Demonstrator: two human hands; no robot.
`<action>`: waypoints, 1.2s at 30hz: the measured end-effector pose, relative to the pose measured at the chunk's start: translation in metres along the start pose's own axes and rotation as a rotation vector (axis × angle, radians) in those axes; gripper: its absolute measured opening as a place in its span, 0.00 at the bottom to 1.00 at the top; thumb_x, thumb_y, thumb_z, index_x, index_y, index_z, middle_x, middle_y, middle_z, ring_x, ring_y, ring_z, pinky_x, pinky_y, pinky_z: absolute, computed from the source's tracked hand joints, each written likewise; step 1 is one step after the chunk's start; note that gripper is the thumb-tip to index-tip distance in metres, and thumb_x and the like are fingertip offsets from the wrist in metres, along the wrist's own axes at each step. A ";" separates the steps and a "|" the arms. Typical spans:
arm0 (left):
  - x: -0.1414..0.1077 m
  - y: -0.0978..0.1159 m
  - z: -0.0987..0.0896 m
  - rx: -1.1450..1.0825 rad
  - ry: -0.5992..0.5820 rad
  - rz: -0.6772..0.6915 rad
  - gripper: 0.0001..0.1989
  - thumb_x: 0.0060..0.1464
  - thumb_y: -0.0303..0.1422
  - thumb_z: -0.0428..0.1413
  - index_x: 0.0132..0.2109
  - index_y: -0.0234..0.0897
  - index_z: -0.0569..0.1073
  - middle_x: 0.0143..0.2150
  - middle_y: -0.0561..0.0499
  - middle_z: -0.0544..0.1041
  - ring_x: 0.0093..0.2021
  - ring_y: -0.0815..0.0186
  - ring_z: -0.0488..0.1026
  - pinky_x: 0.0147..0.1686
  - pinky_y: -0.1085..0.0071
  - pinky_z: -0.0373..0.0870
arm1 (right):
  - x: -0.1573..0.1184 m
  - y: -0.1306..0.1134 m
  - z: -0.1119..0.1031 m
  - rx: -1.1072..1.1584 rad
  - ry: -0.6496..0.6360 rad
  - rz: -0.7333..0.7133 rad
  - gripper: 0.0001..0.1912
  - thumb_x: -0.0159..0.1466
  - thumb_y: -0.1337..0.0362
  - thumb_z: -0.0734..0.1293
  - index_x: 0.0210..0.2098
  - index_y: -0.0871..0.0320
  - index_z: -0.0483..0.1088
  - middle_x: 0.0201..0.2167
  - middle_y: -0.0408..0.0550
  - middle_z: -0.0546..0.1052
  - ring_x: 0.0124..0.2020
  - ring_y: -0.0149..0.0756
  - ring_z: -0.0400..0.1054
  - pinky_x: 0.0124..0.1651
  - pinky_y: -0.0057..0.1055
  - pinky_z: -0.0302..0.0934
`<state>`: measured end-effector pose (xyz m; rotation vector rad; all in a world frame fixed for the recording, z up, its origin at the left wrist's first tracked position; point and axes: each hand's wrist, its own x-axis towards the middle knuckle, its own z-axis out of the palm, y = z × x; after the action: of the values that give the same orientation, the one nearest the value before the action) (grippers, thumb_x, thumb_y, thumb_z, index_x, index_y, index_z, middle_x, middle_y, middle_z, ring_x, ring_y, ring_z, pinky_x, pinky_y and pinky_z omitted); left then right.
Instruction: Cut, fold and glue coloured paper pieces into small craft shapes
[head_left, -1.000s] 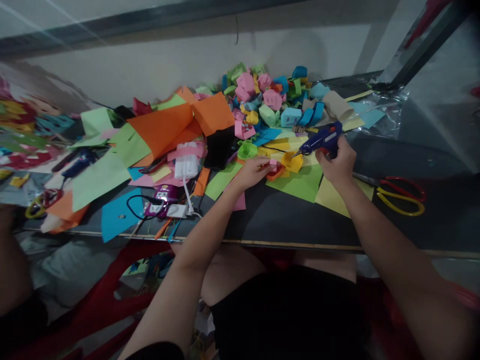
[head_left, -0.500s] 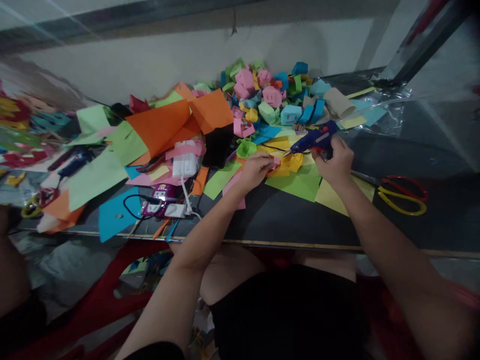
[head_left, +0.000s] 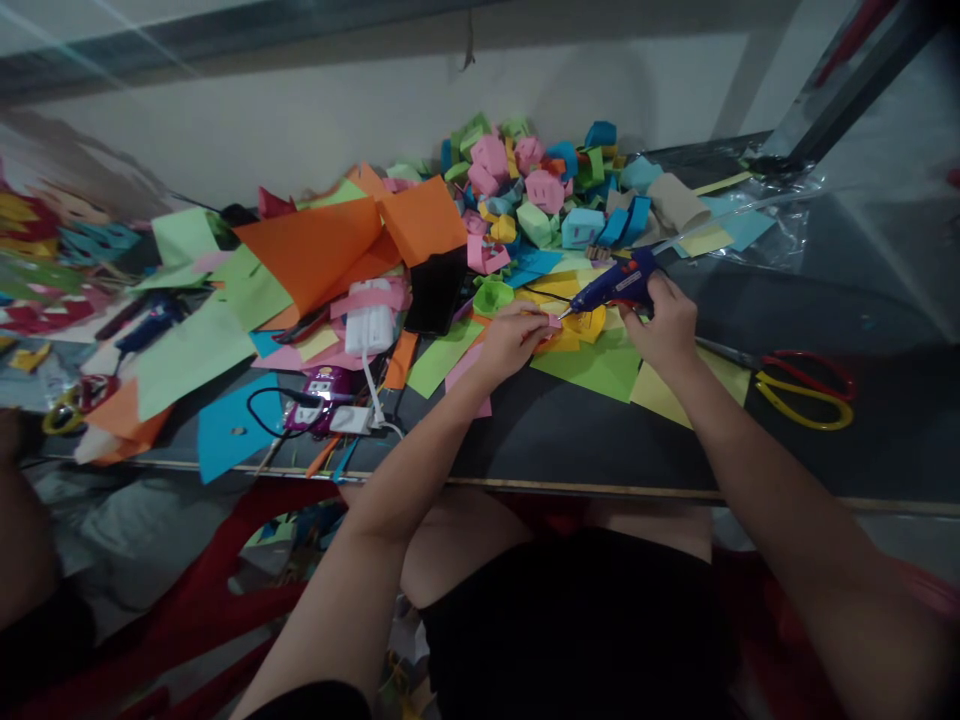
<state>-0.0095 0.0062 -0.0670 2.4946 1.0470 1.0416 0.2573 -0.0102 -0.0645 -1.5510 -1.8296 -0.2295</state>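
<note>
In the head view, the left hand [head_left: 517, 340] has thumb and fingers pinched together on a small pink paper piece [head_left: 554, 321], mostly covered by the fingertips, so its shape is hard to make out. The right hand [head_left: 664, 320] is curled round the handle of a blue glue gun [head_left: 611, 284]; its palm hides the grip, and its nozzle ends at the pink piece, contact unclear. Right of that grip, scissors [head_left: 814, 390] have blade tips out of sight behind the wrist; far left of both hands, another person's arm [head_left: 26, 540] is cut off by the frame
</note>
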 end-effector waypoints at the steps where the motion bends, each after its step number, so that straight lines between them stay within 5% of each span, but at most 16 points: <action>1: 0.000 0.000 0.000 -0.006 0.006 0.006 0.10 0.65 0.32 0.57 0.39 0.39 0.82 0.41 0.47 0.80 0.47 0.63 0.77 0.47 0.69 0.73 | 0.000 0.000 0.000 -0.001 -0.003 -0.001 0.22 0.62 0.63 0.66 0.55 0.58 0.69 0.46 0.60 0.78 0.50 0.56 0.73 0.52 0.49 0.69; 26: -0.001 -0.008 0.002 -0.049 0.034 0.079 0.12 0.66 0.33 0.55 0.40 0.40 0.84 0.41 0.46 0.81 0.46 0.63 0.77 0.45 0.68 0.75 | 0.000 -0.002 -0.003 0.047 -0.030 0.016 0.21 0.62 0.65 0.66 0.55 0.57 0.70 0.48 0.59 0.79 0.50 0.55 0.74 0.52 0.48 0.69; 36: -0.002 -0.005 0.001 -0.020 0.035 0.009 0.10 0.66 0.33 0.56 0.39 0.41 0.83 0.41 0.47 0.81 0.46 0.63 0.77 0.45 0.67 0.75 | -0.001 -0.003 -0.004 0.038 -0.021 0.014 0.22 0.62 0.63 0.65 0.56 0.56 0.70 0.49 0.60 0.79 0.51 0.58 0.74 0.52 0.51 0.69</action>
<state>-0.0124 0.0087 -0.0708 2.4763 1.0306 1.0967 0.2562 -0.0136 -0.0612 -1.5446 -1.8283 -0.1711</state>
